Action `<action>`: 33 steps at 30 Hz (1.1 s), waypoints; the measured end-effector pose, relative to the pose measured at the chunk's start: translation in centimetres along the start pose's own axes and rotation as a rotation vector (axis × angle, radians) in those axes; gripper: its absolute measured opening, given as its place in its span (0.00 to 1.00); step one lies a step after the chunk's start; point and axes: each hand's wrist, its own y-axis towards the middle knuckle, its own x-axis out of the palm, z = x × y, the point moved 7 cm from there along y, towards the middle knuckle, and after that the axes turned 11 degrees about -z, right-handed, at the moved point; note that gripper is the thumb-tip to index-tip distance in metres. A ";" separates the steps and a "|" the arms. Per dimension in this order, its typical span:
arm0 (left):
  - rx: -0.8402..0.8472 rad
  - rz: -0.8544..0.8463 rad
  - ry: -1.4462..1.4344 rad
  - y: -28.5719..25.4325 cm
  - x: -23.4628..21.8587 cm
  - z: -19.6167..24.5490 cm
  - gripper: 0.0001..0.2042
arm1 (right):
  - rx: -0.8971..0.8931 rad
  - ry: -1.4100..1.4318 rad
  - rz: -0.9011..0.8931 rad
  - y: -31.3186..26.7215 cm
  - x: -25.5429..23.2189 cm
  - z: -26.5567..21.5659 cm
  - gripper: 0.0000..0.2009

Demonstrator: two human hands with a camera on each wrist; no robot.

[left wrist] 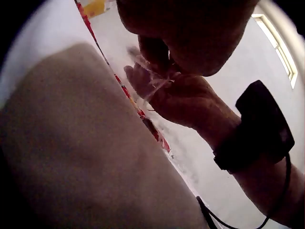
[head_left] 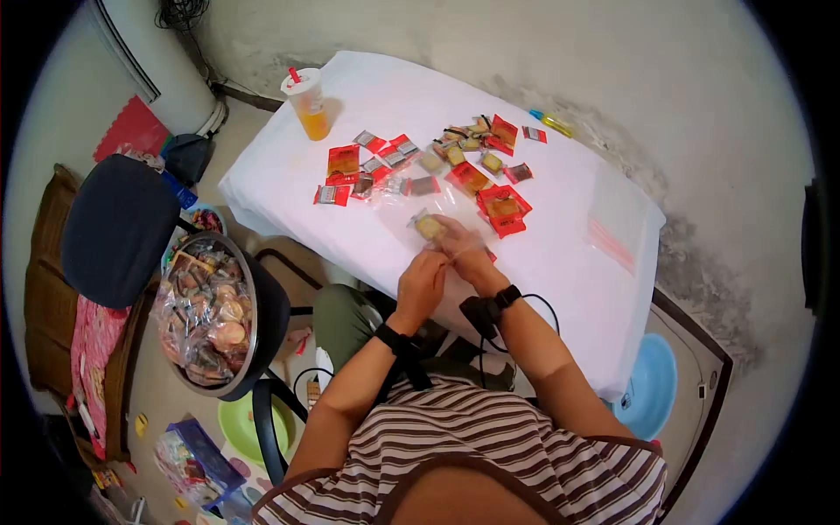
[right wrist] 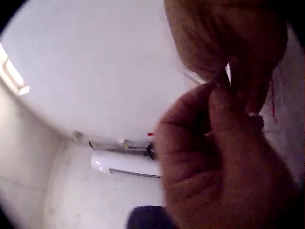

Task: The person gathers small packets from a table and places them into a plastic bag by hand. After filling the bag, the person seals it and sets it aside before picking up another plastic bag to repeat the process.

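Close together over the front of the table, both hands hold thin clear plastic. The left hand (head_left: pixel 420 284) pinches it between thumb and fingers; its near part fills the top of the left wrist view, where the plastic (left wrist: pixel 155 83) stretches by the fingertips. The right hand (head_left: pixel 464 251) grips the same plastic, palm partly turned up, fingers (left wrist: pixel 138 78) reaching past it. A wrapped yellow cake (head_left: pixel 429 227) lies at the right hand's fingertips; whether it is inside the plastic I cannot tell. In the right wrist view the left hand (right wrist: pixel 209 152) is below the right hand (right wrist: pixel 228 33), thumbs nearly touching.
Red and clear snack packets (head_left: pixel 504 208) are scattered across the white-covered table (head_left: pixel 560 289). A cup of orange drink (head_left: pixel 310 109) stands at the back left, flat clear bags (head_left: pixel 612 241) at the right. A large pot of wrapped food (head_left: pixel 210 324) is on the left.
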 end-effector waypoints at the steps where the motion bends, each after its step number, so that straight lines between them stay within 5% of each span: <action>1: 0.029 -0.014 -0.019 -0.2 0.0 0.2 0.05 | 0.002 -0.001 -0.003 0.5 -0.2 0.3 0.20; 4: 0.066 -0.007 -0.077 -0.4 0.0 0.7 0.07 | -0.044 -0.268 -0.143 2.4 0.5 0.1 0.20; 6: 0.016 -0.082 -0.085 -0.7 0.1 0.5 0.08 | 0.175 -0.024 -0.148 3.5 0.7 1.7 0.24; 8: -0.021 -0.166 -0.106 -0.6 0.5 0.5 0.09 | 0.163 0.061 -0.137 4.8 0.9 1.9 0.24; 10: -0.003 -0.048 -0.128 -0.4 -0.4 0.7 0.11 | 0.148 0.150 -0.124 5.7 1.0 2.3 0.24; 16: -0.056 0.004 -0.072 -0.5 -1.0 -0.8 0.07 | -0.143 0.186 -0.526 6.5 0.7 4.4 0.25; 18: -0.098 0.009 -0.071 -0.6 -0.9 -1.6 0.06 | -0.763 -0.967 -0.429 3.7 0.4 3.4 0.26; 19: -0.087 0.029 -0.072 -0.6 -0.6 -2.1 0.06 | -0.763 -0.970 -0.419 2.1 -0.1 2.7 0.26; 21: -0.075 0.051 -0.079 -0.4 -0.3 -2.0 0.06 | -0.456 -1.307 -0.362 -0.8 -0.2 1.4 0.24; 22: -0.066 0.016 -0.092 -0.2 0.0 -1.5 0.06 | -0.096 -0.585 -0.346 -0.7 -1.1 2.2 0.22; 23: -0.057 -0.019 -0.106 -0.2 0.5 -1.2 0.06 | -0.092 -0.586 -0.336 -1.7 -0.6 1.1 0.22; 25: -0.080 -0.013 -0.138 -0.2 1.1 -1.1 0.06 | 0.133 0.050 -0.121 -3.0 -1.7 1.2 0.21; 26: -0.108 0.000 -0.164 -0.3 1.3 -1.2 0.06 | 0.133 0.050 -0.119 -3.4 -2.1 1.3 0.21; 28: -0.117 -0.012 -0.140 -0.4 1.4 -0.7 0.06 | -0.171 -1.530 -0.148 -4.4 -0.9 -0.5 0.27; 29: -0.124 -0.021 -0.113 -0.4 1.4 -0.6 0.06 | -0.171 -1.531 -0.149 -4.6 -0.9 0.0 0.27; 31: -0.104 -0.040 -0.097 -0.8 1.5 -0.5 0.05 | 0.006 0.108 -0.219 -4.1 -1.6 2.2 0.33; 32: -0.084 -0.064 -0.084 -1.0 1.7 -0.5 0.05 | 0.006 0.109 -0.221 -3.5 -1.8 2.2 0.33; 33: -0.086 -0.063 -0.082 -0.9 1.7 -0.5 0.05 | -0.143 -0.367 -0.250 -2.5 -1.5 0.4 0.33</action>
